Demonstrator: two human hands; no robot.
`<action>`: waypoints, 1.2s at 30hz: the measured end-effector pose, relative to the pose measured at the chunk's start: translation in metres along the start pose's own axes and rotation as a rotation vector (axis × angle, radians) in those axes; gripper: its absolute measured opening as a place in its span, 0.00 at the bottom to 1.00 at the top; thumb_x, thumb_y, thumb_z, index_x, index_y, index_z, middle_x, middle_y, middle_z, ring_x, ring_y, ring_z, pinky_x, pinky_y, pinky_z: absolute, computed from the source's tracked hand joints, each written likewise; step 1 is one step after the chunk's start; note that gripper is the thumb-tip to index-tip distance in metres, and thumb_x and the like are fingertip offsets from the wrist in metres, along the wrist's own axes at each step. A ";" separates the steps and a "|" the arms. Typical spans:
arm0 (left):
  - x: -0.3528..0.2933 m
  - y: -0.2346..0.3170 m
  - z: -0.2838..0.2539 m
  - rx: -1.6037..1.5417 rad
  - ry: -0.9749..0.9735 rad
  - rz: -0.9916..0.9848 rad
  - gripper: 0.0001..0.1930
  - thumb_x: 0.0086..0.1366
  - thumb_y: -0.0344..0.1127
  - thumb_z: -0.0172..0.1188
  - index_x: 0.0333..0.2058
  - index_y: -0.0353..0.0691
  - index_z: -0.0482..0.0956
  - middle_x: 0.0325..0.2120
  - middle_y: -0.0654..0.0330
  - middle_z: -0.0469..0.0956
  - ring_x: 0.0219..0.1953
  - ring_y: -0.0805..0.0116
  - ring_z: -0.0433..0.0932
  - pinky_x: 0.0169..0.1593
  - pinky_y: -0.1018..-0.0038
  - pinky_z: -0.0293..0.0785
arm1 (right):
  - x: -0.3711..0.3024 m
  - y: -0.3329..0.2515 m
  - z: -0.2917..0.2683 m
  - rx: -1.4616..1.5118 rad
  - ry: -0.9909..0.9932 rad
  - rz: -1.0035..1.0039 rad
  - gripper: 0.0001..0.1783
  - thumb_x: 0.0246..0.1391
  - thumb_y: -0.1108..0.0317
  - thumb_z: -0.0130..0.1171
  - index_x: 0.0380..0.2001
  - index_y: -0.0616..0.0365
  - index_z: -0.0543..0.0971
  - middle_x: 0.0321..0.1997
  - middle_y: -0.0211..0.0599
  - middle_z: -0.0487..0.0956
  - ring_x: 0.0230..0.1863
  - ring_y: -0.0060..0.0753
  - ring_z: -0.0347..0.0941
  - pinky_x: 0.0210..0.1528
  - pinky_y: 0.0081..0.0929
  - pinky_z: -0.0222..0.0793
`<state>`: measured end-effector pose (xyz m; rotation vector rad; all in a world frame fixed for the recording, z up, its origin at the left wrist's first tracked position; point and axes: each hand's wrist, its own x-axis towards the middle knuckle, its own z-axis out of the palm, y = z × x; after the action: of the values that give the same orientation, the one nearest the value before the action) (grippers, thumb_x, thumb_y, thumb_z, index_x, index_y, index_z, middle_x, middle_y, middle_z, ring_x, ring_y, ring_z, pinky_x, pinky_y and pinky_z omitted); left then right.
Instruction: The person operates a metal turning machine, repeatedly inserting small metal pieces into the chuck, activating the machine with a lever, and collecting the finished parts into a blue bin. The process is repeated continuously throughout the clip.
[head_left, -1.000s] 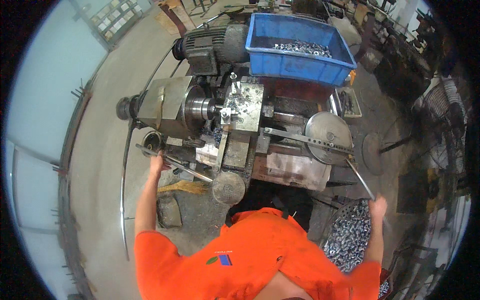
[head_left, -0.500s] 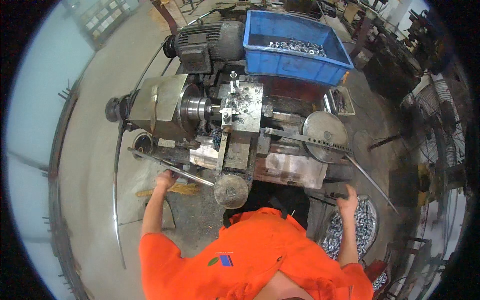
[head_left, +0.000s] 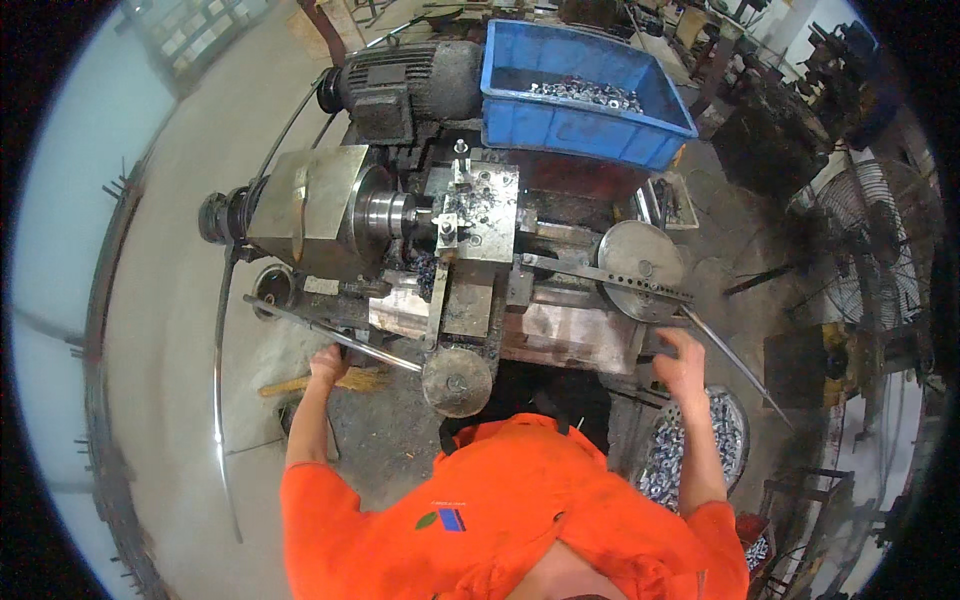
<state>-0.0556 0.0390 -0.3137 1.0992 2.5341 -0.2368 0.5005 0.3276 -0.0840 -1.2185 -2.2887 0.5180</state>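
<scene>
My left hand point(head_left: 328, 362) is at the lathe's front left, below a long steel lever point(head_left: 345, 338). Its fingers curl around something dark that I cannot make out. My right hand point(head_left: 682, 368) hovers off the machine's right front, thumb and fingers apart and curved, nothing visible between them. Beside my right forearm stands a tub point(head_left: 743, 440) of small metal pieces point(head_left: 672, 455). Between my hands lies the lathe, with its chuck point(head_left: 385, 215), a tool block point(head_left: 490, 215) and a round disc point(head_left: 457, 382) at the front. A larger disc point(head_left: 640, 262) sits to the right.
A blue crate point(head_left: 590, 135) with small metal parts stands at the back, next to a motor point(head_left: 405, 85). A broom head point(head_left: 360, 380) lies on the floor at left. A rod point(head_left: 735, 365) slants out at right, near a caged fan point(head_left: 880, 240).
My right hand has moved up and slightly left, away from the tub, and its fingers have spread. My left hand stays at the same place. The whole view has shifted slightly.
</scene>
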 end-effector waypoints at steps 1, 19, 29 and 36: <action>0.000 -0.001 0.006 -0.045 0.014 -0.027 0.24 0.53 0.55 0.52 0.40 0.40 0.71 0.33 0.48 0.75 0.38 0.51 0.74 0.41 0.60 0.69 | 0.014 -0.007 -0.001 0.015 0.001 -0.018 0.19 0.26 0.74 0.53 0.31 0.61 0.76 0.32 0.45 0.76 0.34 0.43 0.73 0.37 0.30 0.68; -0.156 -0.173 -0.132 -0.406 0.579 -0.657 0.22 0.61 0.52 0.39 0.36 0.41 0.76 0.24 0.50 0.75 0.28 0.55 0.75 0.34 0.64 0.68 | 0.205 -0.263 0.175 -0.097 -0.332 -0.391 0.17 0.23 0.64 0.52 0.22 0.59 0.80 0.27 0.51 0.77 0.32 0.51 0.73 0.38 0.36 0.70; -0.179 -0.131 -0.128 -0.455 0.542 -0.731 0.32 0.58 0.63 0.34 0.25 0.41 0.78 0.25 0.48 0.76 0.34 0.48 0.74 0.38 0.58 0.66 | 0.208 -0.259 0.183 -0.127 -0.419 -0.561 0.17 0.25 0.63 0.53 0.21 0.63 0.78 0.28 0.51 0.76 0.34 0.48 0.74 0.39 0.35 0.70; -0.199 -0.018 -0.132 -0.251 0.584 -0.819 0.25 0.52 0.58 0.48 0.32 0.39 0.76 0.27 0.45 0.76 0.34 0.48 0.74 0.40 0.56 0.67 | 0.204 -0.264 0.180 -0.285 -0.452 -0.610 0.15 0.27 0.63 0.54 0.19 0.64 0.77 0.26 0.49 0.76 0.34 0.49 0.72 0.41 0.34 0.69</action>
<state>0.0216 -0.0678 -0.1138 -0.0384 3.2872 0.2377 0.1245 0.3419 -0.0372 -0.4722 -3.0218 0.2550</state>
